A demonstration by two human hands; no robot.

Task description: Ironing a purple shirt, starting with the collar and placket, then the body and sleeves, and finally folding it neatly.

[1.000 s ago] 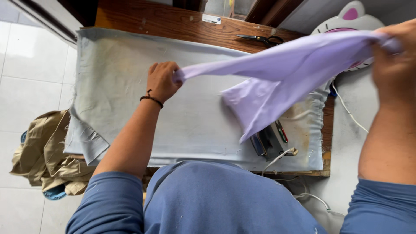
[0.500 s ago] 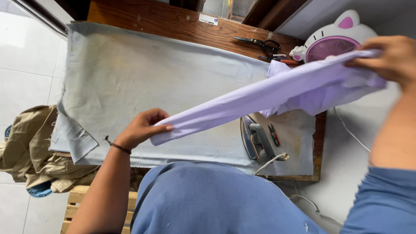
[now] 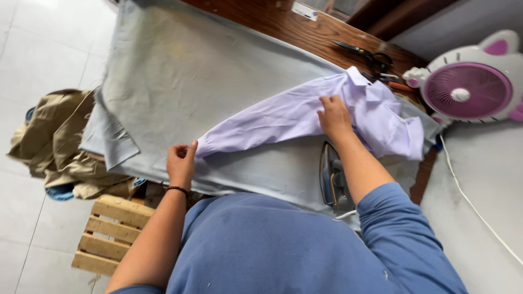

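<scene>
Your left hand [image 3: 181,161] pinches the shirt [image 3: 305,117] cuff taut; your right hand [image 3: 333,115] presses flat (iron [image 3: 332,179] beside), smoothing the sleeve on the desk [image 3: 256,22].

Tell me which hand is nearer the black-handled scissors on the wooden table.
Right. The right hand presses the lilac shirt just below the black-handled scissors; the left hand pinches the sleeve cuff far off at the grey cloth's near edge.

A small white rectangular label [image 3: 304,10] lies on the brown wooden tabletop [image 3: 283,24] near the far edge.
</scene>
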